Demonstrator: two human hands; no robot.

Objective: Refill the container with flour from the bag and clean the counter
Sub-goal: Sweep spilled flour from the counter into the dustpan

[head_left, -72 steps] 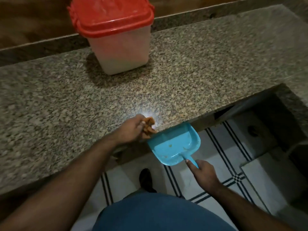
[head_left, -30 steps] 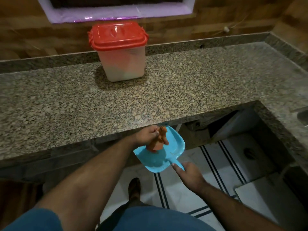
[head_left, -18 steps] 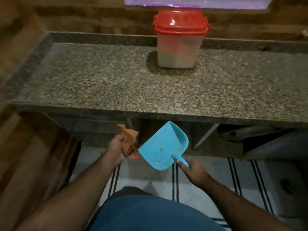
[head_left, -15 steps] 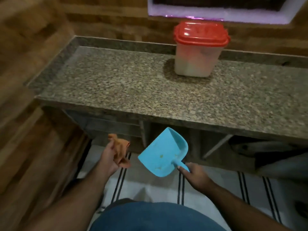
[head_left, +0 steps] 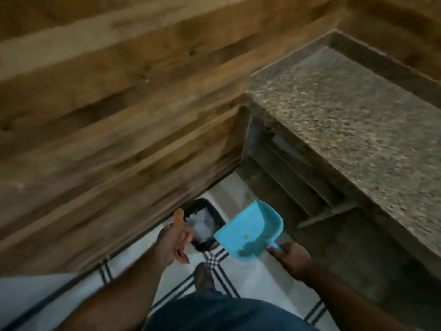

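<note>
View swings left off the table: red-lidded container gone from frame, a black bin [head_left: 204, 224] now at lower centre, blue dustpan [head_left: 248, 231] and orange cloth [head_left: 181, 237] carried beside it

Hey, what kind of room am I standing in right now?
Probably a home kitchen: a speckled granite counter, tiled floor, and a small black bin by the wood-look wall.

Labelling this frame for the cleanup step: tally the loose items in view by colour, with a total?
Blue: 1, the dustpan, held by its handle in the right hand.
Orange: 1, the cloth, bunched in the left hand.
Black: 1, the bin on the floor by the wooden wall, with pale crumpled material inside.
Total: 3
</note>
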